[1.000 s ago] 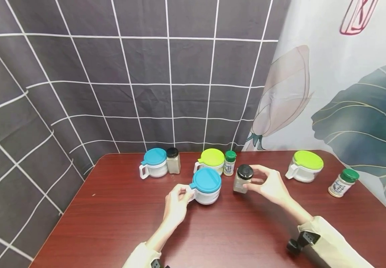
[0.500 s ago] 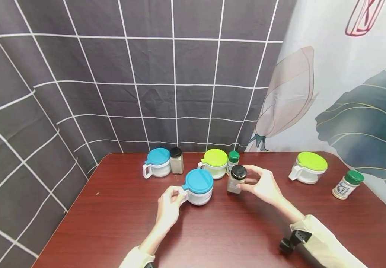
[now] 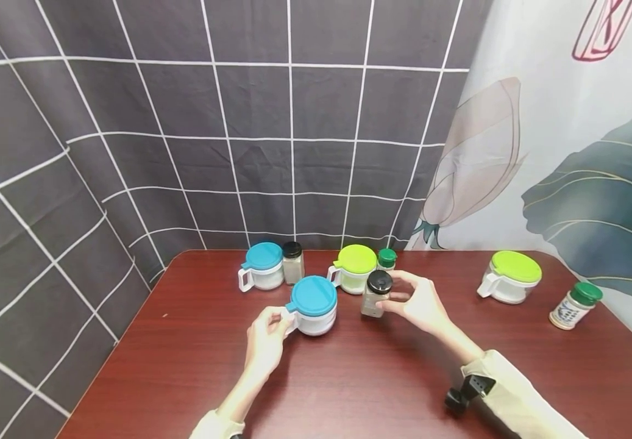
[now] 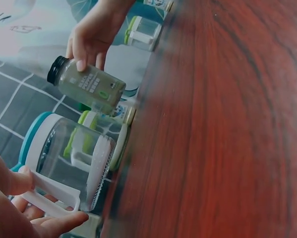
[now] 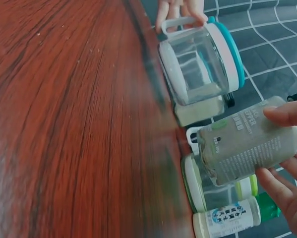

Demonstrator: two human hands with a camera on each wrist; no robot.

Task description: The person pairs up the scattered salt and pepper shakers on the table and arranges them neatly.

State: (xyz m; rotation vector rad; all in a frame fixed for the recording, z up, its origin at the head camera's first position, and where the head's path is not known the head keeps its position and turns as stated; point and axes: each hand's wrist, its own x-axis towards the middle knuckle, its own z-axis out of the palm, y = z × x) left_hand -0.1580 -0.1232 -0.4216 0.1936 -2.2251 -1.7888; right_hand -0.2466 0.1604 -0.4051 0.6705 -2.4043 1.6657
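Note:
My left hand (image 3: pixel 265 342) pinches the white handle of a clear seasoning jar with a blue lid (image 3: pixel 313 297). That handle (image 4: pixel 56 193) lies between thumb and fingers in the left wrist view. My right hand (image 3: pixel 421 305) grips a black-capped pepper jar (image 3: pixel 373 302) from its right side, thumb in front. In the right wrist view the pepper jar (image 5: pixel 252 141) is off the table, its label partly readable. The blue-lidded jar seems barely above the table. Behind them stand a green-lidded seasoning jar (image 3: pixel 356 261) and a green-capped shaker (image 3: pixel 387 258), partly hidden by the pepper jar.
At the back left, another blue-lidded jar (image 3: pixel 264 259) stands beside another black-capped jar (image 3: pixel 293 265). A second green-lidded jar (image 3: pixel 513 271) and a second green-capped shaker (image 3: pixel 573 306) stand at the right. A gray grid-patterned cloth (image 3: pixel 250 164) hangs behind the red-brown table (image 3: pixel 184 366).
Both hands have moved left, carrying the blue-lidded seasoning jar and the pepper jar. The pepper jar now covers part of the green-capped shaker behind it. The view has turned slightly left.

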